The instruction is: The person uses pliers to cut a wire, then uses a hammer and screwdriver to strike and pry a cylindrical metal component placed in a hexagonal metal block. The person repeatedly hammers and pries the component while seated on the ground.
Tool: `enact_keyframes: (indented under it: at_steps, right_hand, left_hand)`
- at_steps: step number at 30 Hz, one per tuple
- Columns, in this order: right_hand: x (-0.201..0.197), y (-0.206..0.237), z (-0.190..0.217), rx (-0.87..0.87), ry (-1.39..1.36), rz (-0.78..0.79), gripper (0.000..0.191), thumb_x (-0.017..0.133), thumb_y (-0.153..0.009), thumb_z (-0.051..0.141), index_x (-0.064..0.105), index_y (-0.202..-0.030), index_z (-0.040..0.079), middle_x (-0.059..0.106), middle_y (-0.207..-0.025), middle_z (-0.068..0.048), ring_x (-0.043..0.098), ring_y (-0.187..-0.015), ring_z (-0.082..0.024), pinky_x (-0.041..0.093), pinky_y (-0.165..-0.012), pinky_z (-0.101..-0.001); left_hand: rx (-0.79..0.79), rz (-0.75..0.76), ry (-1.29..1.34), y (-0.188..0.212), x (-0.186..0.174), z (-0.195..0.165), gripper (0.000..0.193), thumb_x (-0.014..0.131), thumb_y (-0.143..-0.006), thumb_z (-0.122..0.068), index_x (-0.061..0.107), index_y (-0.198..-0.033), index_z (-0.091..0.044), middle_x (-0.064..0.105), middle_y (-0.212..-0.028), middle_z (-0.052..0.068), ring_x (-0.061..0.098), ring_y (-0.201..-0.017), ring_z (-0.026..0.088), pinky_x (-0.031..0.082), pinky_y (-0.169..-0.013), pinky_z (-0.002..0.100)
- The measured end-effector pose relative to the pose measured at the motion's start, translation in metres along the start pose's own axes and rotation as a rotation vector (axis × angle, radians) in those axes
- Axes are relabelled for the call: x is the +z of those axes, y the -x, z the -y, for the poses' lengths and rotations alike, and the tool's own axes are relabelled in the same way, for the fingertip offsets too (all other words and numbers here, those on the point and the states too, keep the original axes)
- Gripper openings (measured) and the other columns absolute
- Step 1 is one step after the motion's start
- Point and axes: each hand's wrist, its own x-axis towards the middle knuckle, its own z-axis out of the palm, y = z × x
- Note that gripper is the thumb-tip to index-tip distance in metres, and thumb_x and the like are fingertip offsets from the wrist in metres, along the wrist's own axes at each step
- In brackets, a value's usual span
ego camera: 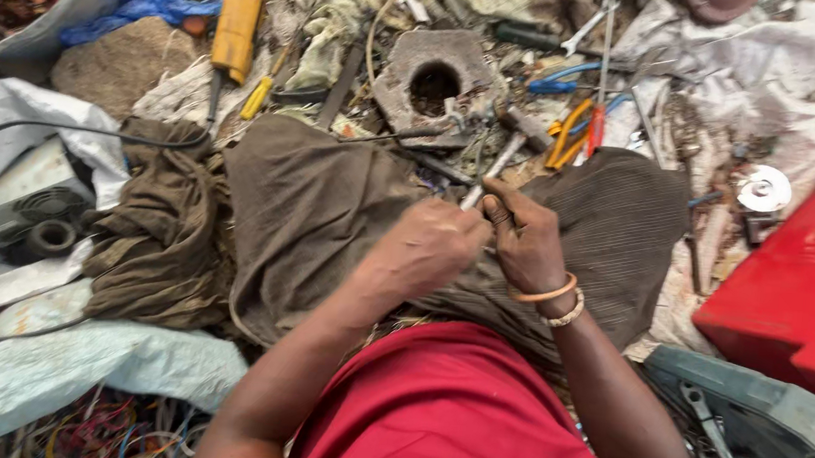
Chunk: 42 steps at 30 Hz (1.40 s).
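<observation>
— Hands meet over the lap, yes? What do they hold?

— Left hand (428, 249) is closed in a fist around the lower end of a thin metal rod (491, 171). Right hand (525, 237) pinches the same rod just beside it, fingers narrow and bent. I judge two grips keep the rod steady, because it is thin and points away from the body.

— Where is the rod exactly?

— Above a brown cloth (316, 211) spread on the knees, its far end toward a grey metal block with a round hole (433, 82).

— And around?

— Orange-handled pliers (567, 132) and blue-handled pliers (563, 79) lie near the block, a yellow power tool (241, 14) is further left, a red case (806, 283) is at the right. The black cable (13, 131) at the left is well apart. The tools lie crowded beyond the rod's tip; nothing stands between the hands.
</observation>
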Motion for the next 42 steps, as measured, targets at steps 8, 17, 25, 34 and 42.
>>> enact_keyframes:
  at_steps: [8, 17, 25, 34, 42]
  right_hand:
    - [-0.024, 0.011, -0.002, -0.003, -0.099, 0.330, 0.030, 0.052, -0.108, 0.019, 0.065, -0.127, 0.000, 0.063, -0.078, -0.002, 0.057, -0.060, -0.007, 0.049, -0.052, -0.0240]
    - [-0.018, 0.029, 0.009, 0.291, -0.602, 0.041, 0.027, 0.059, -0.109, 0.019, 0.069, -0.122, -0.002, 0.060, -0.073, 0.000, 0.048, -0.057, -0.004, 0.038, -0.049, -0.0205]
    - [-0.033, 0.021, 0.000, 0.025, -0.412, 0.023, 0.028, 0.058, -0.110, 0.023, 0.067, -0.125, 0.000, 0.055, -0.071, 0.004, 0.043, -0.057, -0.004, 0.032, -0.048, -0.0207]
    - [0.006, 0.015, 0.014, 0.331, -0.668, 0.227, 0.032, 0.052, -0.110, 0.026, 0.065, -0.127, 0.002, 0.066, -0.089, -0.004, 0.064, -0.075, -0.011, 0.058, -0.068, -0.0279]
    - [0.030, -0.015, 0.010, 0.076, -0.309, 0.235, 0.023, 0.063, -0.112, 0.017, 0.067, -0.125, -0.002, 0.073, -0.110, -0.012, 0.070, -0.102, -0.017, 0.057, -0.094, -0.0300]
  left_hand:
    - [0.009, -0.240, -0.220, -0.008, -0.049, 0.019, 0.007, 0.070, -0.098, -0.016, 0.073, -0.104, -0.014, 0.067, -0.098, 0.001, 0.060, -0.100, 0.019, 0.044, -0.102, 0.043]
    - [-0.306, -0.210, -0.152, -0.004, 0.001, -0.012, 0.065, 0.059, -0.085, -0.003, 0.050, -0.149, 0.000, 0.063, -0.144, 0.021, 0.053, -0.136, 0.037, 0.042, -0.115, 0.053]
    - [-0.265, 0.340, 1.418, 0.005, -0.005, 0.013, 0.017, 0.074, -0.094, -0.008, 0.070, -0.105, 0.004, 0.081, -0.118, 0.011, 0.068, -0.093, 0.018, 0.056, -0.080, 0.035]
    - [-0.761, -0.445, 0.933, 0.025, -0.003, -0.005, 0.024, 0.066, -0.104, -0.025, 0.072, -0.115, -0.005, 0.074, -0.085, 0.002, 0.065, -0.078, 0.006, 0.053, -0.071, 0.023]
    - [-0.992, -1.079, 0.415, 0.227, -0.150, -0.035, 0.026, 0.060, -0.090, -0.002, 0.064, -0.115, 0.000, 0.069, -0.100, 0.003, 0.065, -0.091, 0.012, 0.055, -0.083, 0.028]
